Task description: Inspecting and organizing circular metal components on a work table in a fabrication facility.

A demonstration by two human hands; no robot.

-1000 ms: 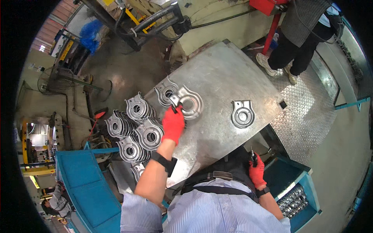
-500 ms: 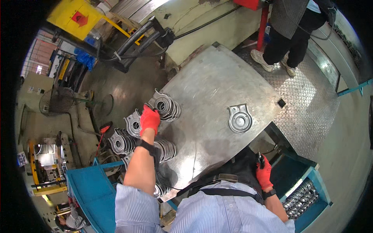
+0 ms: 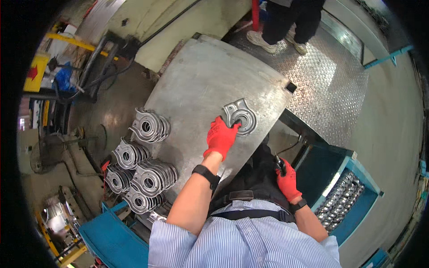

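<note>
Now, left hand (image 3: 221, 137) touches one bracket (image 3: 247, 116), grip unclear; right hand (image 3: 288, 184) clutches one tool (image 3: 280, 165).

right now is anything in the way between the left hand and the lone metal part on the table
Nothing visible: the left hand overlaps the near-left edge of the lone metal part on the table. The stacked parts stand off to the left, not between them.

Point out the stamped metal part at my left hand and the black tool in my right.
Stamped metal part (image 3: 246, 116): head view, on its round face.
Black tool (image 3: 280, 165): head view, on its dark body.
</note>
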